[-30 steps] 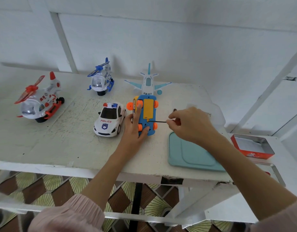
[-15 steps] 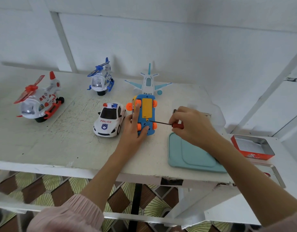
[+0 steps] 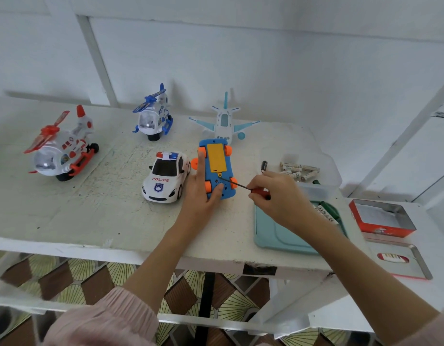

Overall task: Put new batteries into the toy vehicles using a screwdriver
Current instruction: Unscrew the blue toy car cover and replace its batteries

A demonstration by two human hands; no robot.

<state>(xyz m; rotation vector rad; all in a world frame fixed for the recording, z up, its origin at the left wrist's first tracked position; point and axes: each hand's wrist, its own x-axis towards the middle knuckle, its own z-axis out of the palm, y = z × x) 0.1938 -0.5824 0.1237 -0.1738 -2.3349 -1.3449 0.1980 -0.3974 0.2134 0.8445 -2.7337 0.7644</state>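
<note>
1. The right hand (image 3: 278,198) has its fingers (image 3: 256,182) curled around the red handle of a screwdriver (image 3: 251,191), whose thin shaft slants toward the yellow battery cover of an upturned blue toy car (image 3: 217,168).
2. The left hand (image 3: 201,196) lies on the car with fingers straight, the index finger along its left side and the thumb on its near end.
3. Just left stands a police car (image 3: 166,179); behind are an airplane (image 3: 224,121), a blue helicopter (image 3: 152,118) and a red helicopter (image 3: 61,148).
4. Batteries (image 3: 299,169) lie right of the car, behind a teal tray (image 3: 273,233).
5. The counter (image 3: 78,208) is white, scuffed and speckled, against a white panelled wall (image 3: 241,58); a patterned tile floor (image 3: 78,278) shows below.
</note>
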